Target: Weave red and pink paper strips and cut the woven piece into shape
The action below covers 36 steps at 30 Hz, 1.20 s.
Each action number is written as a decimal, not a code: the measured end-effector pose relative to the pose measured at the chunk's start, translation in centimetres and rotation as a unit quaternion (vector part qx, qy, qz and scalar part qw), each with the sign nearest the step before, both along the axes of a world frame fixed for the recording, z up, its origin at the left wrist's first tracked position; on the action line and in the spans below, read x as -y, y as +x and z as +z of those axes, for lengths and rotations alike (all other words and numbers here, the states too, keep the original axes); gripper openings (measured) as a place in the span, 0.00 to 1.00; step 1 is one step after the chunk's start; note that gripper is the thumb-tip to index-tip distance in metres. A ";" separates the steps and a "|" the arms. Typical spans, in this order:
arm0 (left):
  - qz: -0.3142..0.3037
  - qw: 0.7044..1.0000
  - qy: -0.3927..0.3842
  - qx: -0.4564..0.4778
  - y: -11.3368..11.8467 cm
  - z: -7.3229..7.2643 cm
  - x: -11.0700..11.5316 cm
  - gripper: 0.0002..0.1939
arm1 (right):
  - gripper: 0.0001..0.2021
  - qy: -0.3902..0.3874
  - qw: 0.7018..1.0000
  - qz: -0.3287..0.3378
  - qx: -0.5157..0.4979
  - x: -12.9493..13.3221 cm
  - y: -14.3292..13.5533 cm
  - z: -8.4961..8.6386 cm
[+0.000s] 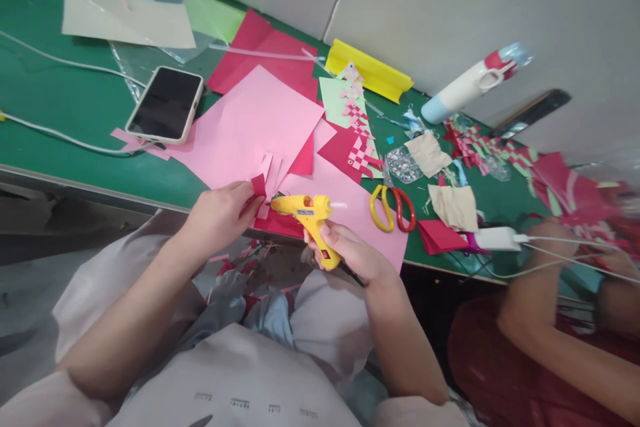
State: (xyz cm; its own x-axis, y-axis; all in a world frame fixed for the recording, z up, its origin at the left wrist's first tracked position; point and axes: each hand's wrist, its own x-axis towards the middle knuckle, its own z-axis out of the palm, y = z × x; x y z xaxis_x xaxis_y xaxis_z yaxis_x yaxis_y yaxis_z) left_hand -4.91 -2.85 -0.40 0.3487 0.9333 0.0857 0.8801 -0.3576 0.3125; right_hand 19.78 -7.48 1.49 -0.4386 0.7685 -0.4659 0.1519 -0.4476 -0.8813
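Observation:
A yellow glue gun point(306, 211) is in my right hand point(345, 247), its fingers wrapped round the handle. The nozzle points left, close to a small red paper piece point(259, 185) pinched between the fingers of my left hand point(225, 210). Both hands are at the front edge of the green table. Narrow light pink paper strips point(273, 172) lie just beyond the nozzle. Large pink sheets point(250, 120) and red sheets point(285, 50) spread out behind and beneath. Whether the nozzle touches the red piece cannot be made out.
A phone point(165, 105) lies left on the green table point(60, 127), near white cables. To the right are scissors point(393, 207), woven paper fish point(361, 153), cloth pouches point(454, 207), a bottle point(470, 87) and a power bank point(497, 239). A person's arms point(535, 280) are at far right.

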 end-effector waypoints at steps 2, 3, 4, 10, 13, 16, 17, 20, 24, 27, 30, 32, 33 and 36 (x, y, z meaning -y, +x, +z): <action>-0.001 1.000 0.000 0.001 0.0 -0.1 0.0 0.14 | 0.24 -0.010 1.000 -0.008 -0.017 0.1 0.2 0.1; -0.001 1.000 0.000 0.002 0.0 -0.1 0.0 0.14 | 0.24 -0.015 1.000 -0.009 -0.024 0.1 0.3 0.1; -0.002 1.000 0.000 0.002 0.0 -0.1 0.0 0.14 | 0.24 -0.020 0.999 -0.007 -0.032 0.1 0.5 0.1; -0.024 1.000 0.004 -0.002 -0.1 0.0 0.1 0.14 | 0.22 -0.048 0.994 -0.010 -0.101 0.3 1.4 -0.2; -0.039 0.999 0.001 -0.004 -0.1 0.3 0.1 0.14 | 0.22 -0.048 0.990 -0.017 -0.133 0.5 2.0 -0.1; -0.060 0.998 0.003 0.013 -0.2 0.5 0.2 0.13 | 0.22 -0.058 0.983 -0.016 -0.174 0.9 2.7 0.0; -0.069 0.997 0.002 0.021 -0.3 0.5 0.3 0.13 | 0.22 -0.062 0.981 -0.012 -0.186 1.0 3.0 0.0; -0.089 0.995 -0.004 0.038 -0.4 0.4 0.3 0.13 | 0.21 -0.055 0.975 -0.001 -0.216 1.6 3.9 -0.2; -0.100 0.994 0.006 0.039 -0.6 0.0 0.2 0.14 | 0.20 -0.036 0.971 -0.013 -0.237 2.2 4.6 -0.7; -0.108 0.994 0.014 0.033 -0.5 -0.2 0.1 0.16 | 0.20 -0.034 0.971 -0.011 -0.237 2.4 4.9 -0.9; -0.117 0.993 0.011 0.023 -0.5 -0.2 0.2 0.17 | 0.20 -0.030 0.973 -0.015 -0.230 2.4 5.0 -0.9; -0.121 0.993 0.012 0.012 -0.5 -0.2 0.3 0.17 | 0.20 -0.023 0.974 -0.023 -0.226 2.4 5.1 -0.9; -0.121 0.992 0.014 0.005 -0.4 -0.2 0.3 0.17 | 0.20 -0.019 0.974 -0.026 -0.225 2.4 5.2 -0.9; -0.124 0.992 0.017 -0.018 -0.3 0.0 0.5 0.17 | 0.21 -0.012 0.975 -0.036 -0.217 2.4 5.6 -0.9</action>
